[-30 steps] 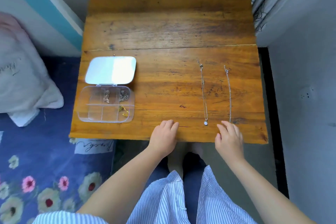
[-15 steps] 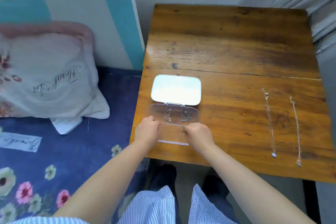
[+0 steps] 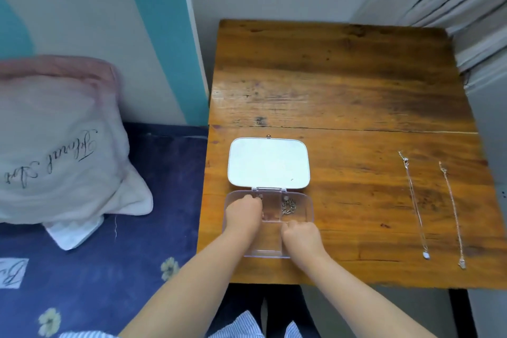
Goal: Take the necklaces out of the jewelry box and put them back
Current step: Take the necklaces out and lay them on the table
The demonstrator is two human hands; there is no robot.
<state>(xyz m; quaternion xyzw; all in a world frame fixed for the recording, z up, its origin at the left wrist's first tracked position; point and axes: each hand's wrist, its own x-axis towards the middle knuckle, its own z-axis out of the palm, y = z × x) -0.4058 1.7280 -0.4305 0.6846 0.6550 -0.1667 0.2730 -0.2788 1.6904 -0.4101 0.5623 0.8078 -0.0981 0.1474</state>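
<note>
At the far left a pillow (image 3: 55,143) with script lettering is lying on a blue flowered bedcover (image 3: 96,269), against a wall with a teal stripe (image 3: 164,35). To its right a wooden bench (image 3: 343,90) is standing, and a clear box (image 3: 301,208) is sitting near its left front edge. The white lid (image 3: 269,163) is lying open and flat on the bench behind the tray, hinged at the tray's far edge.

The left hand (image 3: 242,214) is reaching into the back left compartment, knuckles up, fingers curled down over something small and dark at the far wall. Whether those fingers are pinching it cannot be told, since the hand is covering the tips. Just right of it, in the back right compartment, a bunched chain (image 3: 288,206) is lying loose, touched by neither hand.

The right hand (image 3: 300,237) is resting over the front right part of the tray, fingers curled in toward the palm; whether they are gripping anything cannot be told either.

Well apart, toward the right side of the bench, two necklaces are lying stretched out straight and side by side without touching, clasps away from the person. The left necklace (image 3: 414,203) is ending in a pale round pendant (image 3: 426,255) near the front edge; the right necklace (image 3: 451,214) is ending in a small charm (image 3: 462,265). Beyond the right edge, pale curtain folds (image 3: 472,8) are hanging.
</note>
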